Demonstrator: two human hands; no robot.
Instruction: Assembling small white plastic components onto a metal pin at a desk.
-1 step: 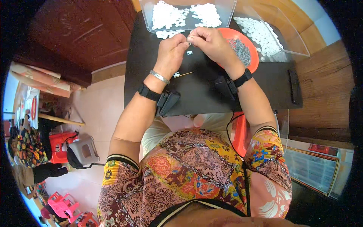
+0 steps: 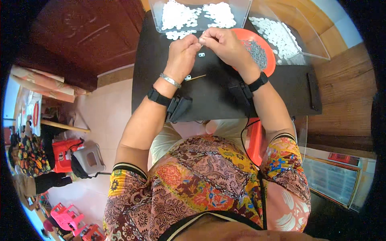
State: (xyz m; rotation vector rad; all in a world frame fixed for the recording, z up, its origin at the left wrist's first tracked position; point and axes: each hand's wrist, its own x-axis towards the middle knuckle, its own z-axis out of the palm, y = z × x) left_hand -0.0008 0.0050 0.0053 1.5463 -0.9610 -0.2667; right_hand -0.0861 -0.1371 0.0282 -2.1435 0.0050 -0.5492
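Note:
Over the far part of the dark table, my left hand (image 2: 183, 53) and my right hand (image 2: 226, 46) meet at the fingertips. Both pinch closed around something too small and covered to make out. Just below the fingertips lies a small white plastic piece with two dark holes (image 2: 202, 54). By my left wrist rests a similar white piece (image 2: 187, 77), beside a thin wooden stick (image 2: 197, 77). Right of my right hand, an orange-red plate (image 2: 270, 60) holds a heap of small grey metal pins or screws (image 2: 255, 53).
A clear plastic bin (image 2: 197, 30) with white pieces stands at the far edge, more pieces before it. At the far right, another clear bin (image 2: 315, 55) holds many more. A black bar (image 2: 311, 91) lies near the table's right edge. Stools (image 2: 88, 158) stand at left.

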